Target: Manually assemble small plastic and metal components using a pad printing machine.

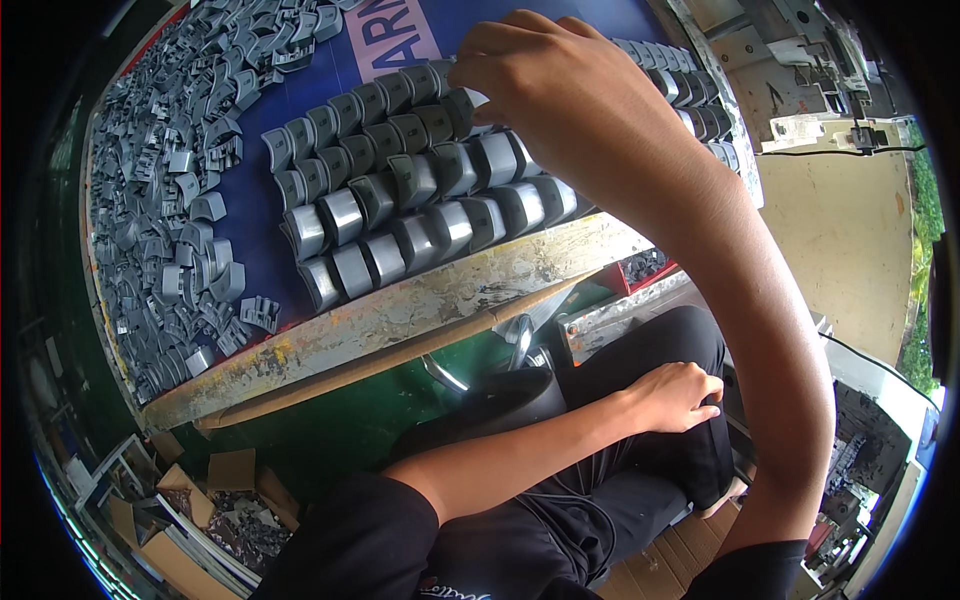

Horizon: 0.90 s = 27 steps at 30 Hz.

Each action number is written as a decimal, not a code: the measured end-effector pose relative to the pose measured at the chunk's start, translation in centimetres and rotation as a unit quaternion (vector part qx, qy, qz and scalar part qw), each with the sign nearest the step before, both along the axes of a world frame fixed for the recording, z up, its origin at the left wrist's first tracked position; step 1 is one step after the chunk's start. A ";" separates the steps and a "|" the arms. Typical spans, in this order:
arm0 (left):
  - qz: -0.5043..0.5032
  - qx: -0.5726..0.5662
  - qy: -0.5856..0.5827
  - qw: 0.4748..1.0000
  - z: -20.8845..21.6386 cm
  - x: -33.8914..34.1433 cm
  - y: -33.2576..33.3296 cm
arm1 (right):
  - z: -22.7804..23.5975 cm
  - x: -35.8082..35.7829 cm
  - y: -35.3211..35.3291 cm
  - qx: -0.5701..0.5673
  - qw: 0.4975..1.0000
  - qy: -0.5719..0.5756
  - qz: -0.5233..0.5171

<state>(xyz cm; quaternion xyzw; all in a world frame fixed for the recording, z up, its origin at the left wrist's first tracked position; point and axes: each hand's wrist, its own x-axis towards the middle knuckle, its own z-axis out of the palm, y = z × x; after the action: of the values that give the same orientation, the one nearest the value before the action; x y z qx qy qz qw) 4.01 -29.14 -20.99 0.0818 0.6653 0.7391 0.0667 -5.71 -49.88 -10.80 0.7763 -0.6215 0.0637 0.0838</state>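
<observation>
My right hand (545,80) reaches over the table with its fingers bent down and pinched. At its thumb and fingertips is a small curved grey plastic cap (461,112), among rows of like caps (410,178) standing side by side. Some caps bear a small dark mark on their face; others are plain and shiny. The hand and forearm hide the rows beneath them. My left hand (675,398) lies on my knee, fingers curled in, with nothing seen in it.
A big heap of loose grey parts (165,190) covers the table's left side. The paint-spotted table edge (430,310) runs in front of me. Below stand a red bin (640,272) and cardboard boxes (232,470) with parts. Machinery (800,60) is at the right.
</observation>
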 end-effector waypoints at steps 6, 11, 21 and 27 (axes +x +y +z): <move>0.055 0.018 0.046 0.997 -0.6 0.0 0.6 | 0.1 1.0 -0.2 0.014 1.000 -0.010 0.003; 0.044 -0.002 0.042 0.998 -0.5 0.0 0.5 | -0.2 0.7 -0.4 -0.026 0.999 -0.013 -0.014; 0.034 0.009 0.036 0.999 -0.5 0.1 0.8 | 1.8 0.1 -0.5 -0.046 0.990 -0.114 -0.066; 0.038 0.004 0.038 0.999 -0.9 0.0 1.0 | 1.0 0.6 -0.5 -0.014 0.994 -0.097 -0.040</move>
<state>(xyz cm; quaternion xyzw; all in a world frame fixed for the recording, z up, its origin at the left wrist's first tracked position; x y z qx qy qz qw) 4.00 -28.16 -21.85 0.0846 0.6672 0.7400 0.0130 -5.11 -50.33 -9.77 0.7397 -0.6563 0.1437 0.0366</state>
